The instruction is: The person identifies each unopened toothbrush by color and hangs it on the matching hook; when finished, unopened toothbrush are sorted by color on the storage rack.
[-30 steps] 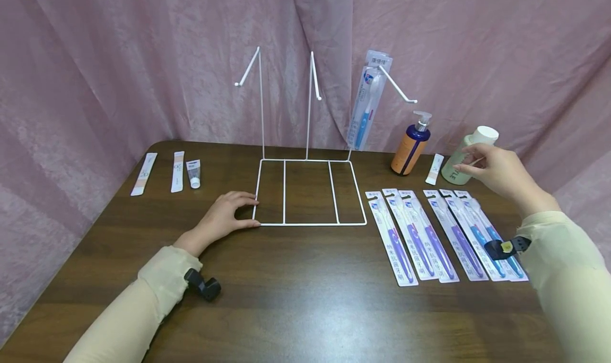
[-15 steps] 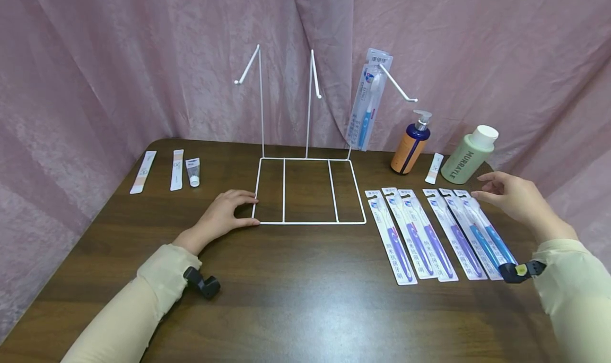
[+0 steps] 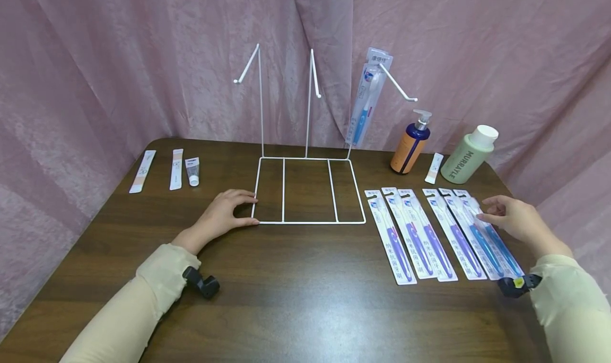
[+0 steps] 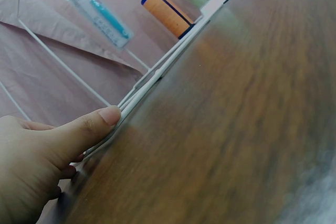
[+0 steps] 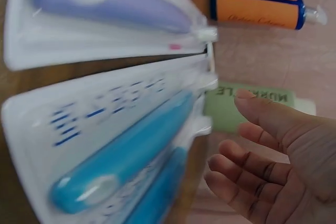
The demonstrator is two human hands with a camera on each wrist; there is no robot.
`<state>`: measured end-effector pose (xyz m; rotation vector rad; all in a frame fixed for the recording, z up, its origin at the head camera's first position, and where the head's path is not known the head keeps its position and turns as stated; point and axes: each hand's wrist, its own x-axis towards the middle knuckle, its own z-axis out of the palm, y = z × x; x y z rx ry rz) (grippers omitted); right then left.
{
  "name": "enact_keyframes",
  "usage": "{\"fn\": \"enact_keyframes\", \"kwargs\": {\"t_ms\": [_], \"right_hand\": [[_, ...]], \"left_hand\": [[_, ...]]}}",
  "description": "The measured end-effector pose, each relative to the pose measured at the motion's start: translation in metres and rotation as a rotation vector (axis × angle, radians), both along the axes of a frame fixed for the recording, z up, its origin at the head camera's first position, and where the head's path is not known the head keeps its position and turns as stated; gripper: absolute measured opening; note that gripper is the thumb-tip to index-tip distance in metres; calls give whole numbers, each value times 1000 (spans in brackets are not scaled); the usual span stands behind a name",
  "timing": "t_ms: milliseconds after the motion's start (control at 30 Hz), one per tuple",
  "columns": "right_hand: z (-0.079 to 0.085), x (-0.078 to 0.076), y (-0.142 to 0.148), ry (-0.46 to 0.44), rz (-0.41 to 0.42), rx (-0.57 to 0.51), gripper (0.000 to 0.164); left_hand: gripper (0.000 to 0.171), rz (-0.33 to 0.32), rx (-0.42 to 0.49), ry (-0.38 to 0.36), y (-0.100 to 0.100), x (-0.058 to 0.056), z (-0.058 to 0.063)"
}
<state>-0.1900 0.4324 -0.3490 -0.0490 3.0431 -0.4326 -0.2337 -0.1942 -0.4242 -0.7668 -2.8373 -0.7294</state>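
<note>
A white wire display rack (image 3: 310, 223) stands in the middle of the table, with three hooks on uprights. My left hand (image 3: 221, 212) holds its front left corner, the thumb on the wire in the left wrist view. From the right hook hangs a packaged toothbrush (image 3: 367, 100). Several more toothbrushes in blister packs lie on the right: purple-handled ones (image 3: 391, 238) and blue-handled ones (image 3: 498, 241). Over the right edge of the blue-handled packs hovers my right hand (image 3: 517, 219), fingers loosely curved and holding nothing. In the right wrist view its fingertips are apart from the packs.
Behind the packs stand an orange pump bottle (image 3: 409, 149), a small sachet (image 3: 434, 168) and a green bottle (image 3: 468, 158) with a white cap. Two sachets (image 3: 176, 169) and a small tube (image 3: 193, 171) lie at the back left. A pink curtain (image 3: 191, 60) hangs behind.
My right hand has moved from in front of the green bottle back toward me, to the rightmost toothbrush packs. The left hand stays at the rack's corner.
</note>
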Motion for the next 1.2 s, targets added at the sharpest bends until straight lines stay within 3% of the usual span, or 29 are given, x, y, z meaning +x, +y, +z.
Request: {"fn": "enact_keyframes", "kwargs": {"t_ms": [133, 367, 1200], "right_hand": [[-10, 3, 8, -49, -27, -11, 56], [-21, 3, 17, -59, -44, -5, 57], [-22, -2, 19, -149, -113, -17, 64]], "left_hand": [[56, 3, -6, -12, 0, 0, 0], [56, 3, -4, -7, 1, 1, 0], [55, -7, -1, 8, -1, -1, 0]]}}
